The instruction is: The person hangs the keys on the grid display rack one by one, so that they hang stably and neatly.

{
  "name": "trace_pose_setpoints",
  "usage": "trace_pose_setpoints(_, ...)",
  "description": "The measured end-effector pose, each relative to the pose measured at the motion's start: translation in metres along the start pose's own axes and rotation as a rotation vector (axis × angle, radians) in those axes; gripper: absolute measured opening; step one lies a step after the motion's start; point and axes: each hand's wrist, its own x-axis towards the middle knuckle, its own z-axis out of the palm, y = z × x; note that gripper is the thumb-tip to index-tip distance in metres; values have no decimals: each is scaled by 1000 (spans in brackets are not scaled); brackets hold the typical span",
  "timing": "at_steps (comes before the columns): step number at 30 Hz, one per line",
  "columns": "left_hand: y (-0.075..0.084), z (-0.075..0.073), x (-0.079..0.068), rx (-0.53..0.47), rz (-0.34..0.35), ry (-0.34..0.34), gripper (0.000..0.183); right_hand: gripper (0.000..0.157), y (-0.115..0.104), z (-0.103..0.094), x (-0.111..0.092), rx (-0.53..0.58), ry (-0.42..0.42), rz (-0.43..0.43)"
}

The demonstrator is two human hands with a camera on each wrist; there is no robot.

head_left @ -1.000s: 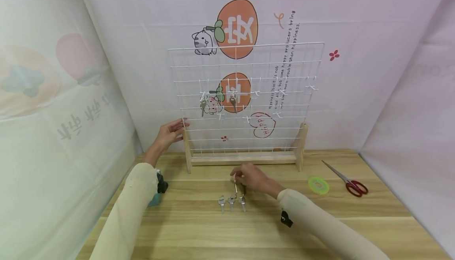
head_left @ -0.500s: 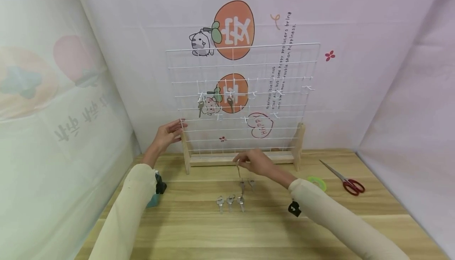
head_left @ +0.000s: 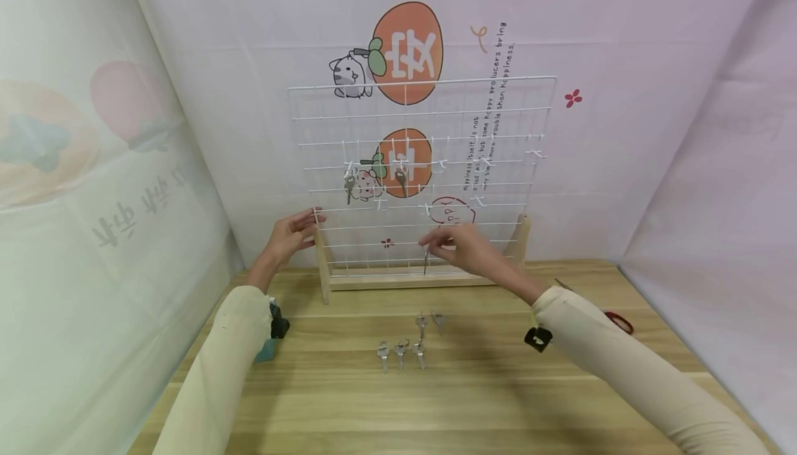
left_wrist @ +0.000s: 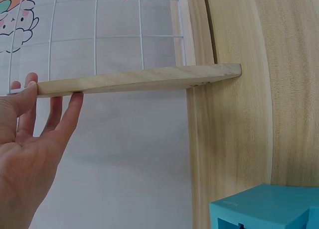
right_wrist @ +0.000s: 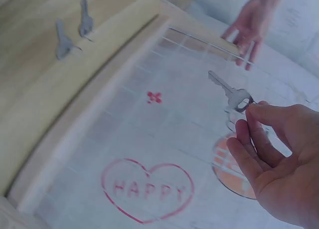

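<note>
My right hand [head_left: 463,246] pinches a silver key [right_wrist: 229,92] near its head, thumb against fingers, and its blade points down in the head view. This hand is in front of the lower part of a white wire grid rack [head_left: 420,83]. At the rack's left end, my left hand [head_left: 290,235] holds the top of the wooden side post [left_wrist: 134,82] between thumb and fingers. Two keys hang from small white hooks on the grid, a left key [head_left: 350,185] and a right key [head_left: 401,182]. Below the rack, several loose keys [head_left: 400,351] lie in two rows on the wooden table [head_left: 349,406].
Red-handled scissors [head_left: 619,322] lie at the right, partly hidden by my right sleeve [head_left: 629,351]. A teal object [left_wrist: 264,206] stands on the table by my left forearm. Several unused white hooks [head_left: 478,200] stick out from the grid. Printed cloth hangs behind.
My right hand has lifted a key off the table and risen with it toward the grid. The right sleeve now covers the green tape roll and part of the scissors. My left hand stays put.
</note>
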Motion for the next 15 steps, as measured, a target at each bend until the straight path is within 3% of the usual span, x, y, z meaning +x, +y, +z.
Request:
trace_pose_setpoints(3,1,0,0,2,-4,1,48,18,-4,-13,4,-6,34,-25)
trace_pose_setpoints(15,4,-1,-2,0,-20,-6,49,18,-16,-49,19,-30,108,18)
